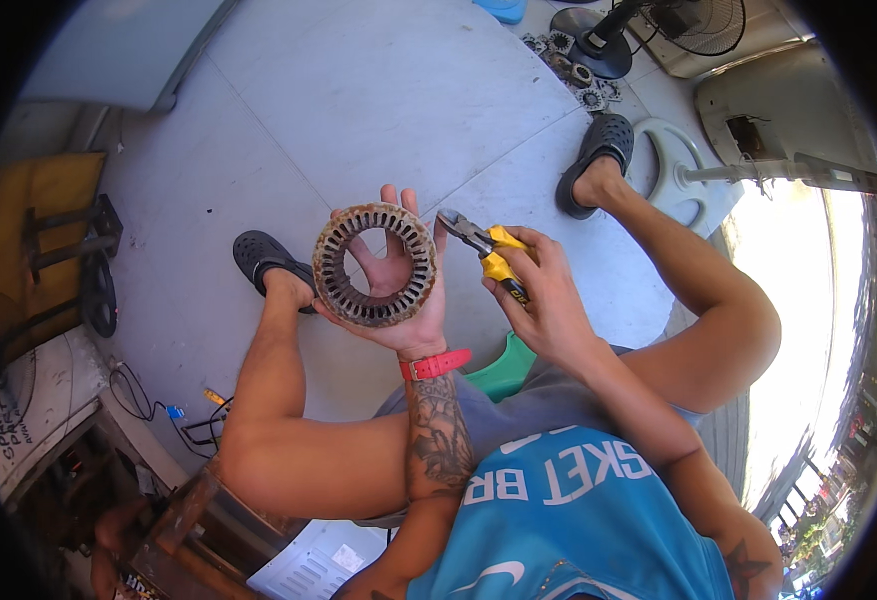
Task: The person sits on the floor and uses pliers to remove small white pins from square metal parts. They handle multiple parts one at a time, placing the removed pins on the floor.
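Note:
A rusty, slotted metal ring (374, 208) rests in my left hand (399, 326), palm up, with my fingers behind it and showing through its centre. A red band circles that wrist. Just to the right, my right hand (546, 300) grips diagonal cutting pliers (504, 262) with yellow and black handles. Their metal jaws lie close beside the ring and my left fingertips; whether they touch is hard to tell.
A green plastic seat (499, 368) is under me on the pale tiled floor (309, 90). A fan (604, 45) and several metal parts (589, 98) lie ahead right, beside a white stand (667, 150). A yellow object (9, 200) and cables (139, 395) are at left.

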### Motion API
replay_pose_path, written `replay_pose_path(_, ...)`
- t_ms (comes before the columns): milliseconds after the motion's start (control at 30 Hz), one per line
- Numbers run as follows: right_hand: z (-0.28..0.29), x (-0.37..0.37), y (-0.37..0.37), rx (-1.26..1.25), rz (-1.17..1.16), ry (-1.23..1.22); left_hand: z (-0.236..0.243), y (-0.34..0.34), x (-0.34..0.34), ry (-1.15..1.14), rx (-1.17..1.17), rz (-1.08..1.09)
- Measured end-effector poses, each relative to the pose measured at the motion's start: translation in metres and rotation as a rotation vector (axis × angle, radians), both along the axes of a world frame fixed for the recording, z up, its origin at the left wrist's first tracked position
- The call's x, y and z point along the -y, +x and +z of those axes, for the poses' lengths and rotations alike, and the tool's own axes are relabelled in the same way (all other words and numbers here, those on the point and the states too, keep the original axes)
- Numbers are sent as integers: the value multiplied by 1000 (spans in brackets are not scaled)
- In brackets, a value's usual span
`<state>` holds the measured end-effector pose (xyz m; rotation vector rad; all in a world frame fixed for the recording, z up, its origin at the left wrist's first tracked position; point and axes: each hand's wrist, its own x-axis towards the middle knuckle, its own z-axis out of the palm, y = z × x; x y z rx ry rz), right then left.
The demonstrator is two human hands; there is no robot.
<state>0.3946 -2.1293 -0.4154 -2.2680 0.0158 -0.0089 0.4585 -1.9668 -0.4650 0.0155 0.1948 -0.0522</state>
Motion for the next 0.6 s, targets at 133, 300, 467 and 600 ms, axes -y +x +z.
replay_pose_path(133,9,5,1,96,44,-125,7,1,2,152,-4,32)
replay_pose_path(300,15,12,-1,119,84,-149,15,2,-1,288,85,15)
replay_pose_path(467,23,21,-11,0,182,-146,17,6,-11,581,143,19)
replay_pose_path(600,29,25,-15,107,254,-283,17,7,-15,665,223,-5)
